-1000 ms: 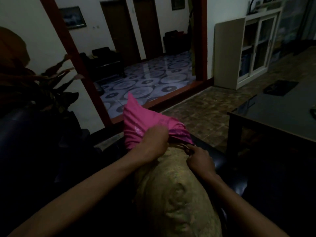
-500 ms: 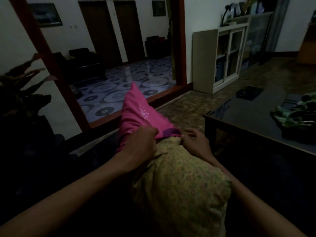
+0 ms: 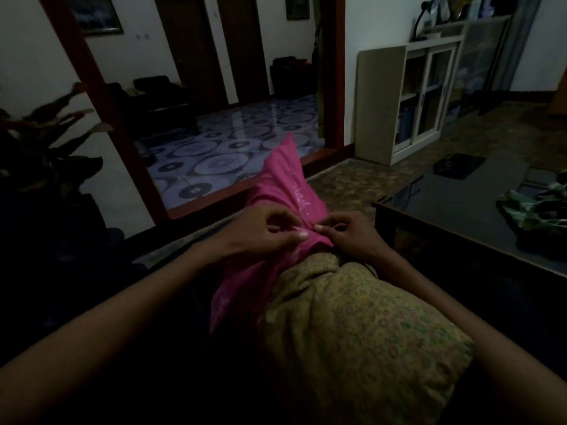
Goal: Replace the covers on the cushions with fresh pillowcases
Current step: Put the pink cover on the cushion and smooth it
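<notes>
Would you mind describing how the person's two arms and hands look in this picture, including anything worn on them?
Both forearms are bare right up to the bottom edge of the view, with no sleeve, watch or bracelet showing. The left hand and right hand wear no gloves, and I see no rings, though the dim light could hide small ones. The fingernails look short and pale.

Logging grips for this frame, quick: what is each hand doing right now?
Left hand: closed, pinching the pink pillowcase at its edge.
Right hand: closed, pinching the same pink edge, above the yellow patterned cushion.
</notes>
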Demonstrator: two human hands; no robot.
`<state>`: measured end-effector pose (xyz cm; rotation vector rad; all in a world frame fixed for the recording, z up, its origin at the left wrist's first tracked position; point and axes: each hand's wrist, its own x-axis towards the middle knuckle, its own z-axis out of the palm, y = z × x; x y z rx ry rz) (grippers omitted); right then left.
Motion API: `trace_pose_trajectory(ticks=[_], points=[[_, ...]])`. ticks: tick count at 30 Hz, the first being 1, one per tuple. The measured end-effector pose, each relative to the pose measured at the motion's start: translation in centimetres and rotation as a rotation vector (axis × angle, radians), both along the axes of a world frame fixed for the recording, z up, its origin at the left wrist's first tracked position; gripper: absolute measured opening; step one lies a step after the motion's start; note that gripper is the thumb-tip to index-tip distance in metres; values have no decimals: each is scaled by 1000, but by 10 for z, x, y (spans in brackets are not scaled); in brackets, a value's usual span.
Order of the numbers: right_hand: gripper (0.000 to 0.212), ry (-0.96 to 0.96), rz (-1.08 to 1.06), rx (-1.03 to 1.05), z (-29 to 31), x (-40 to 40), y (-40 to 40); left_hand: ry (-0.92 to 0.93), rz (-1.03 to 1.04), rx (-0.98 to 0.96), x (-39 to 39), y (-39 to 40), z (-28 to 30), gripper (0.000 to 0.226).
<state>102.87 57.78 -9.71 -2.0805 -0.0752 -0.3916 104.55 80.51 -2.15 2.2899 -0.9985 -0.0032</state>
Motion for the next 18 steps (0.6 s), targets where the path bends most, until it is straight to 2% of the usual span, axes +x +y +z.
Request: trace_pose_trajectory(ticks=[3,7,10,12,15,17,18], points=[[8,112,-62,65,3,1,-10,-256,168,98,20,13,-9,43],[17,175,-58,-40,21,3,-21,-340,257,-20,9,-1,-28,7],[31,109,-37,17,32,6,-15,-320,174,-13,-12,-16,-19,12],[38,23,-77,-9,32,8,-9,-297,57,125,-22,-24,-9,18],[17,-79,-129,-36,23,10,-4,-217,-10,244,-22,-22,-2,28],[6,-76,-115,-57,16,9,-3,-103,6,233,-7,-15,2,31],[5,-61,-111,-87,13,9,-3,-48,27,182,2,-10,5,25]])
